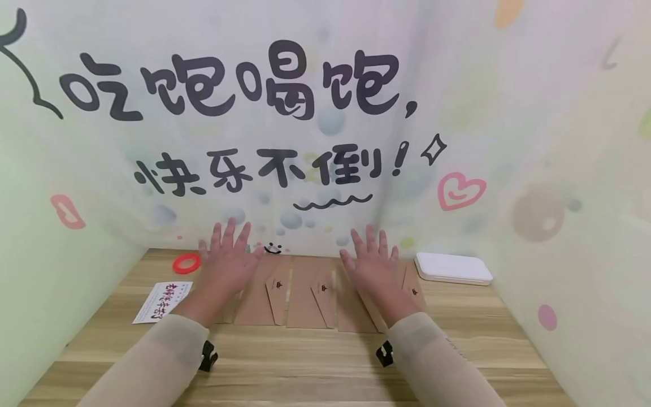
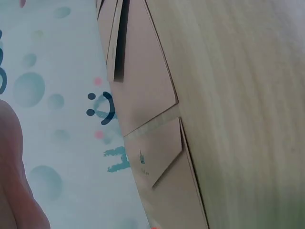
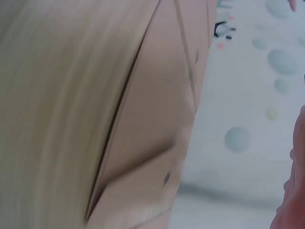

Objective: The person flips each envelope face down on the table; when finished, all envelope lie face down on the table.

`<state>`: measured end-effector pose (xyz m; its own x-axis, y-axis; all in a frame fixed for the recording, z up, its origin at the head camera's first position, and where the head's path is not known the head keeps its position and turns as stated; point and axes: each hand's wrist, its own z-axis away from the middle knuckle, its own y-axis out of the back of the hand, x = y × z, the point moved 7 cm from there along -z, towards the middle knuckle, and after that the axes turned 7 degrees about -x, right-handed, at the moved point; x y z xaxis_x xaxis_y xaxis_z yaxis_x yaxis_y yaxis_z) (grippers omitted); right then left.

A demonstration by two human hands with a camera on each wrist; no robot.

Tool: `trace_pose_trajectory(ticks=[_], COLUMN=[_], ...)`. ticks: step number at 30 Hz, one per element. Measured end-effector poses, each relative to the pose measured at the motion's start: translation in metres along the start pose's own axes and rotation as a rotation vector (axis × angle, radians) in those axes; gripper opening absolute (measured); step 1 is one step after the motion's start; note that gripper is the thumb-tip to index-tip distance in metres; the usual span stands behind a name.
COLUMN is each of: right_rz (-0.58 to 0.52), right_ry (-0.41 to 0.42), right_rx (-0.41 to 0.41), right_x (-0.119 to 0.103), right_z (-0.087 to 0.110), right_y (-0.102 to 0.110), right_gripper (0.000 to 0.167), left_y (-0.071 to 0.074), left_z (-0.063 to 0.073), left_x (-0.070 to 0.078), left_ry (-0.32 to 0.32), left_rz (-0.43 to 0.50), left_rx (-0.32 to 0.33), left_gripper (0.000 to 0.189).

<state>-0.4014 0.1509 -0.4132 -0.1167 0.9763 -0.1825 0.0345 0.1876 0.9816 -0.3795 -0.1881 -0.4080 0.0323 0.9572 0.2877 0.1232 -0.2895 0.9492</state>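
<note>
Several brown paper envelopes [image 1: 307, 308] lie in a row across the back of the wooden table, their pointed flaps bearing a small dark crown-like mark. My left hand [image 1: 229, 268], fingers spread, is over the left part of the row and overlaps it in the head view. Over the right part is my right hand [image 1: 373, 271], its fingers spread too. Both palms face down or forward, with nothing held. In the left wrist view, part of the hand [image 2: 16, 181] shows at the left edge, beside envelopes [image 2: 143, 62]. The right wrist view has the hand's edge [image 3: 293, 191] at right, with envelopes [image 3: 147, 105] mid-frame.
A red ring [image 1: 186, 263] lies at the back left, behind a white card [image 1: 161, 302] with handwriting-like dark red characters. At the back right sits a white flat case [image 1: 454, 268]. A printed pale curtain [image 1: 305, 22] with large black characters rises behind the table.
</note>
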Motion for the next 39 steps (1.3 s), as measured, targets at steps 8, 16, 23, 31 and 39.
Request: trace_pose_trajectory(ticks=[8,16,23,31,39], right_rz=[-0.138,-0.271,-0.508,-0.907,-1.149], right_ry=[0.102,0.275,0.323,0.298,0.163], right_rx=[0.020,-0.017,-0.093,-0.258,-0.345], right_x=[-0.056,-0.120,-0.168,-0.212,-0.234], right_z=[0.009,0.014,0.018,0.017,0.016], right_y=[-0.007,-0.026,-0.044,-0.070,-0.088], right_gripper=[0.078,0.077,0.071,0.067,0.058], left_y=[0.005,0.007,0.003,-0.008,-0.011], left_z=[0.012,0.019,0.029,0.021,0.027], left_x=[-0.024,-0.058,-0.086,-0.117,-0.117], left_ry=[0.064,0.035,-0.005,0.070,0.106], left_rz=[0.125,0.210,0.361,0.517,0.537], left_rx=[-0.051,-0.058,-0.069,-0.177,-0.355], left_gripper=[0.090,0.088,0.085,0.090,0.102])
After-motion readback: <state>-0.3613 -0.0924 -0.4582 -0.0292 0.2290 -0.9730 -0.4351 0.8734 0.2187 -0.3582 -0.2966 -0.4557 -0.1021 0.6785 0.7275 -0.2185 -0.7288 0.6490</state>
